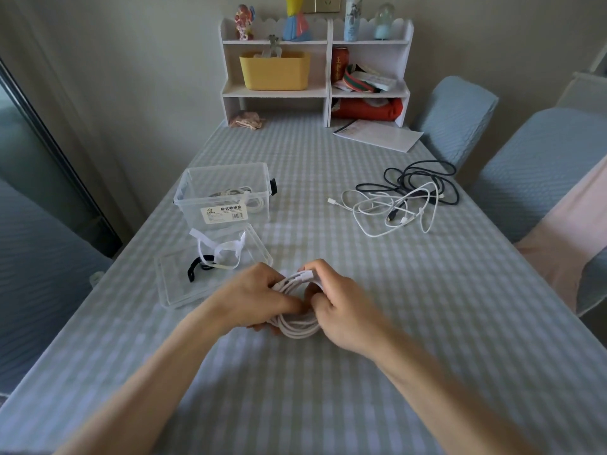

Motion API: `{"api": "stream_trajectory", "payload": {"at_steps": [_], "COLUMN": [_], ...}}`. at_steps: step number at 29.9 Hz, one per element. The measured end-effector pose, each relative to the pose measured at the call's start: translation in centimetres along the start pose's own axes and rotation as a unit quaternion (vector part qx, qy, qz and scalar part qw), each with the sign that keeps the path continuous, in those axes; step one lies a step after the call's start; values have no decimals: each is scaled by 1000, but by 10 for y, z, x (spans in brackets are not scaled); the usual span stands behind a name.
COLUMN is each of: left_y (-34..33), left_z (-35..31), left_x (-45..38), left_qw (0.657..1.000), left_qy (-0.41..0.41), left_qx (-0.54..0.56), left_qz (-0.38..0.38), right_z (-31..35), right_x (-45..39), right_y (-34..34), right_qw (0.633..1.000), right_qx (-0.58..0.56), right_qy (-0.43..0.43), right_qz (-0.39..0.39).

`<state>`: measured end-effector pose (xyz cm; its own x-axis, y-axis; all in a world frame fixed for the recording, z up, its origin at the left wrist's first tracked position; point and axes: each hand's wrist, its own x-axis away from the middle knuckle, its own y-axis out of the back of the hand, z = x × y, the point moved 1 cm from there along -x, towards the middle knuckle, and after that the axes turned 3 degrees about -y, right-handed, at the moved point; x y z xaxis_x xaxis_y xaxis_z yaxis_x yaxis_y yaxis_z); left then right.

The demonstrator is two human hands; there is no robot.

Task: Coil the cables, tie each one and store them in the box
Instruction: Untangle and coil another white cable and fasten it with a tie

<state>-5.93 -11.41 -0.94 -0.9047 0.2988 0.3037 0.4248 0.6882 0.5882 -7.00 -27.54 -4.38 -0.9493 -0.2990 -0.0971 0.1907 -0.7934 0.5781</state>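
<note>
A white cable (297,323) wound into a coil sits between both hands just above the checked tablecloth. My left hand (259,297) grips the coil's left side and my right hand (341,307) grips its right side, fingers curled over the top strands. A clear plastic box (226,195) stands at the left with a coiled white cable inside. Its clear lid (184,284) lies in front, bearing white ties (223,249) and a black tie (197,267). A loose white cable (387,208) and a dark cable (423,178) lie tangled at the right.
A white desk shelf (315,90) with a yellow bin, a can and ornaments stands at the table's far end. White papers (377,134) lie before it. Two blue-covered chairs (532,178) flank the right edge. The table's left edge drops off beside a dark door frame.
</note>
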Motion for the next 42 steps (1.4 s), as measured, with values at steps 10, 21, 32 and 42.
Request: {"api": "stream_trajectory", "payload": {"at_steps": [10, 21, 32, 42], "left_y": [-2, -11, 0, 0], "left_z": [-3, 13, 8, 2], "left_x": [-4, -7, 4, -9], "left_qw": [999, 964, 944, 952], "left_qy": [36, -83, -121, -76], "left_qx": [-31, -232, -307, -297], "left_qz": [17, -98, 11, -14], "right_z": [1, 3, 10, 33], "right_x": [-6, -6, -3, 15], "right_y": [13, 11, 22, 24], "right_qw": [996, 991, 993, 919], "right_qx": [11, 124, 90, 373], "right_qy": [10, 14, -7, 76], "right_qz": [93, 49, 79, 101]}}
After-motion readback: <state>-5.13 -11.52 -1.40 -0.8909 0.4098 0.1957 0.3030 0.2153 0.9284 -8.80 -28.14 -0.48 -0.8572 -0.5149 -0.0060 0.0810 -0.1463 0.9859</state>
